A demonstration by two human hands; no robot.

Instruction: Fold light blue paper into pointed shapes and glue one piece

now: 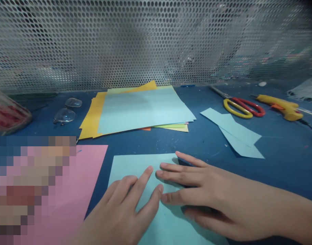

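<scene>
A light blue paper sheet (131, 165) lies on the blue table (281, 149) right in front of me. My left hand (122, 211) rests flat on it, fingers stretched forward and a little apart. My right hand (204, 194) lies flat on the sheet's right part, fingers spread and pointing left, their tips almost meeting my left fingertips. Neither hand holds anything.
A stack of coloured papers (143, 109), light blue on top, lies behind. A pink sheet (92, 170) sits at the left. Cut blue paper pieces (235, 134), red-and-yellow scissors (241, 106) and a yellow glue gun (283, 106) lie right. Glasses (66, 110) lie at the back left. A perforated metal screen (156, 41) closes the back.
</scene>
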